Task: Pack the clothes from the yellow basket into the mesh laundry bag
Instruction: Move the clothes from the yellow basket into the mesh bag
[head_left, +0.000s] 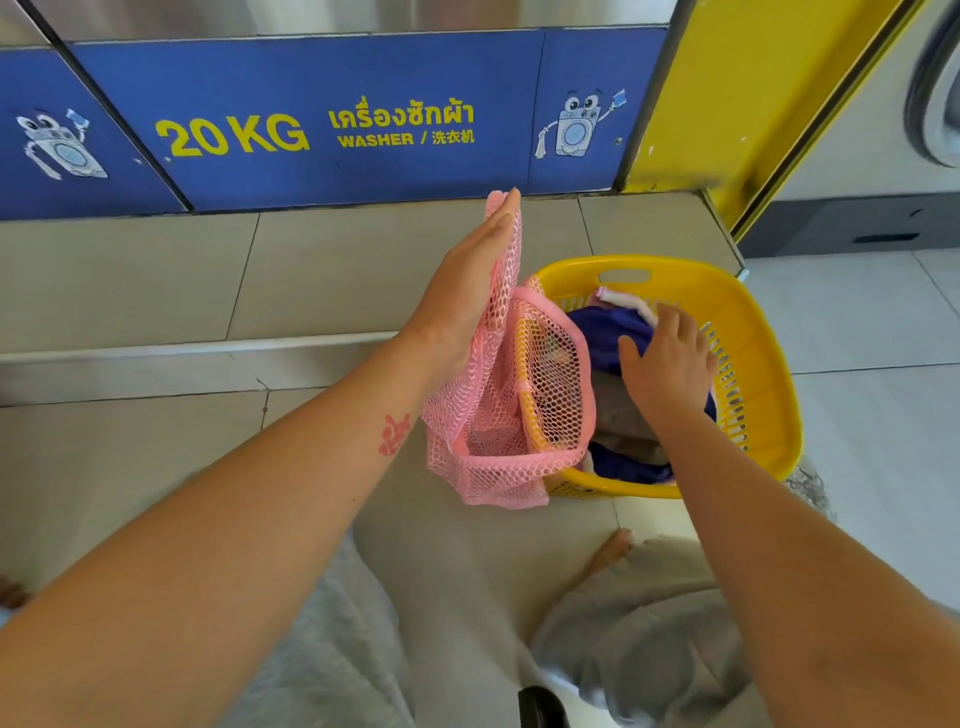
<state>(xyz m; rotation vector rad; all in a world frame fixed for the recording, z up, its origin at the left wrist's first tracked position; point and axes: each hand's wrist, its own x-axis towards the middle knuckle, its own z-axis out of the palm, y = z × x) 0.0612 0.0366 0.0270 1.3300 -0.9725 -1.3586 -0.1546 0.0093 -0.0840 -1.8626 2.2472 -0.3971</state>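
Observation:
A yellow plastic basket stands on the tiled floor at the right, holding dark blue, grey-brown and white-pink clothes. My left hand holds a pink mesh laundry bag by its rim, just left of the basket, with the bag's mouth gaping toward me. The bag hangs partly in front of the basket's left wall. My right hand reaches into the basket, fingers spread and resting on the blue garment; whether it grips the cloth is unclear.
A blue washer panel marked 20 KG runs along the back above a raised tiled step. A yellow pillar stands at back right. My grey-trousered knees and a bare foot are below.

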